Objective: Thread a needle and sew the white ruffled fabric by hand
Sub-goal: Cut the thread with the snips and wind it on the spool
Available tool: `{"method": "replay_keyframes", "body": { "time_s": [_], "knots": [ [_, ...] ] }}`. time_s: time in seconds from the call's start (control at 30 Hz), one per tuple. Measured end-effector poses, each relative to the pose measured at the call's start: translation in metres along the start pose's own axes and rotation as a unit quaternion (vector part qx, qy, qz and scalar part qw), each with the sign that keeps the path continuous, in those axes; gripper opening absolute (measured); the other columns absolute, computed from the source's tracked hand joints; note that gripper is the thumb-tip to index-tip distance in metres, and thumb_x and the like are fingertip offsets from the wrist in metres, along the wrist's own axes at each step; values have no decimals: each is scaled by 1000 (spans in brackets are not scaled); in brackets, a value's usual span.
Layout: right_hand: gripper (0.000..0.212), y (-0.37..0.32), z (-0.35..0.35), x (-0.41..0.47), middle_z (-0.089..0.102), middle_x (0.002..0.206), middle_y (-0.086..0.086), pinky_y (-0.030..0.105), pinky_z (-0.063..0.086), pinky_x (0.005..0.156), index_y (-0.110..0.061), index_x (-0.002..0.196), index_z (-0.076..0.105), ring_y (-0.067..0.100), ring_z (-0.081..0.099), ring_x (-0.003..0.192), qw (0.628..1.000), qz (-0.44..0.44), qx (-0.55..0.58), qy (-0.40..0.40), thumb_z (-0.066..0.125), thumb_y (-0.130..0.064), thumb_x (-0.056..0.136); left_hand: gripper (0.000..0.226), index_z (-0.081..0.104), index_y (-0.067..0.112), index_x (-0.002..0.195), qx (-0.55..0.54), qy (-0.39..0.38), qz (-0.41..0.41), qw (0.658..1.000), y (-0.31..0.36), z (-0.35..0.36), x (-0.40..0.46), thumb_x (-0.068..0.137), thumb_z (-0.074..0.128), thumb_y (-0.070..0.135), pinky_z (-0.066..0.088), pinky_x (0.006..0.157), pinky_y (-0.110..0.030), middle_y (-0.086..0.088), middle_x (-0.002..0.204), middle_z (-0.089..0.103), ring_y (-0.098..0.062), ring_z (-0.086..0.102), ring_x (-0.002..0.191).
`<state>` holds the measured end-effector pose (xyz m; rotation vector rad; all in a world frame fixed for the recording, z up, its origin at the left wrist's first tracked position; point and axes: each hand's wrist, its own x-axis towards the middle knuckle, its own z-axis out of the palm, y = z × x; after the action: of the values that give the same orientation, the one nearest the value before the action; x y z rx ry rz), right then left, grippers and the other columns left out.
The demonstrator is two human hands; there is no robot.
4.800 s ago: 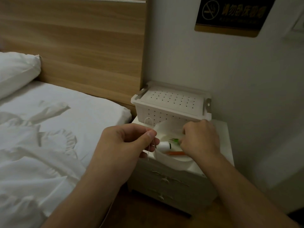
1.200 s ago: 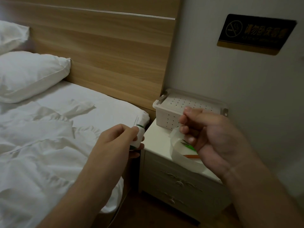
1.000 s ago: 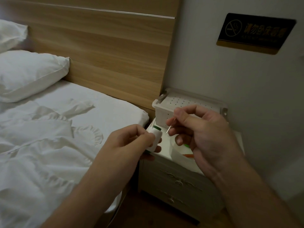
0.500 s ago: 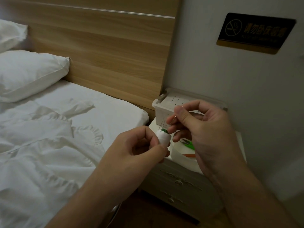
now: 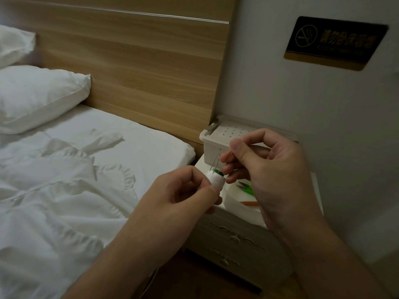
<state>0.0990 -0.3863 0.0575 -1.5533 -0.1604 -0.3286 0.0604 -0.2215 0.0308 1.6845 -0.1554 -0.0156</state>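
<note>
On wall, dark no-smoking sign [image 5: 335,43], gold Chinese lettering.

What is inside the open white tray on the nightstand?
The white tray shows green snips and an orange item; the right hand covers the rest.

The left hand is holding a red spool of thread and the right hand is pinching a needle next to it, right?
Not quite. The spool is white, with a green top, not red. The head view shows it. The rest is right: the left hand holds the spool, and the right hand pinches a needle next to it.
</note>
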Motion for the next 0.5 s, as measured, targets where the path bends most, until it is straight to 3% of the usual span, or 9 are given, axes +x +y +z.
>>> {"method": "replay_keyframes", "body": {
  "time_s": [0.1,0.2,0.5],
  "knots": [
    [9,-1,0,0,74,73,14,28,56,50,2,92,65,25,70,57,1000,0,1,3,65,-5,98,19,69,15,89,-2,5,0,1000,-2,0,1,96,72,32,63,89,-41,-2,93,81,-18,79,94],
    [9,0,-1,0,74,72,14,28,55,51,2,91,65,25,69,57,1000,8,9,4,65,-4,98,7,65,12,99,6,16,-7,1000,-5,1,2,99,69,17,64,92,-47,-4,95,82,-20,81,91],
    [13,-1,-7,2,73,76,10,33,49,52,-7,81,70,19,64,63,997,74,6,-9,69,-5,93,25,67,18,114,-31,52,-42,997,-11,0,4,91,76,13,63,94,-48,-3,101,83,-23,81,96]
  ]
}}
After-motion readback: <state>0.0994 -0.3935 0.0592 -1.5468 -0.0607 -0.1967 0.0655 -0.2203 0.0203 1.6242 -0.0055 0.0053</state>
